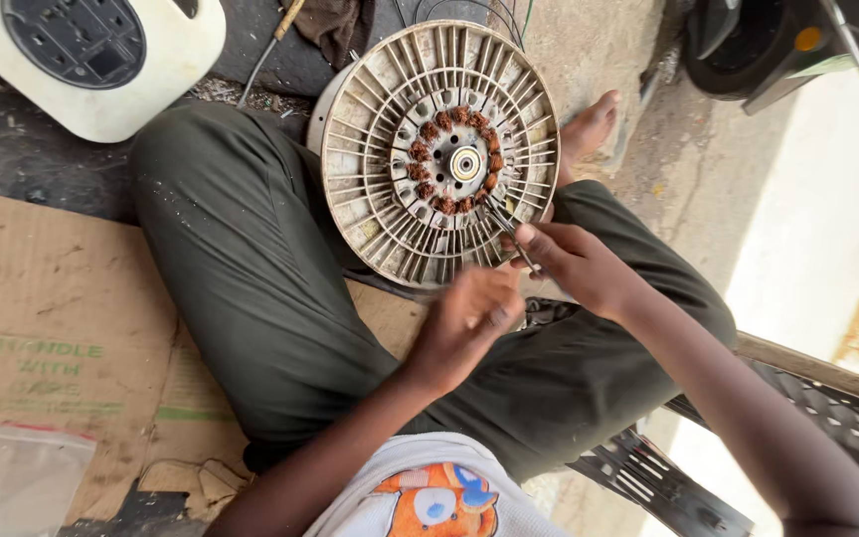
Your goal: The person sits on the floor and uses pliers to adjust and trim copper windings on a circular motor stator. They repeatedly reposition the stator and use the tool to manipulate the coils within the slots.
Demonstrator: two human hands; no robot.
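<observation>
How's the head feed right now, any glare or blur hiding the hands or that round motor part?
Head view: the round ribbed motor housing is sharp and evenly lit in shade; the left hand is slightly motion-blurred, the right hand and its thin metal tool clearer; sunlit ground at right is blown out.

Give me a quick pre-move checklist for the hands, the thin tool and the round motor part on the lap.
1. Right hand has the thin metal tool pinched in its fingers: ok.
2. Tool tip is at the ring of copper coils, near its lower right edge: ok; exact contact point cannot tell.
3. Left hand steadies the work: cannot tell; it sits at the lower rim of the round finned motor part, fingers curled, grip hidden.
4. Motor part is propped stably between the legs: cannot tell; it leans tilted against the knee.
5. Centre bearing is free of the tool: ok.
6. Bare foot is away from the tool: ok.
</observation>
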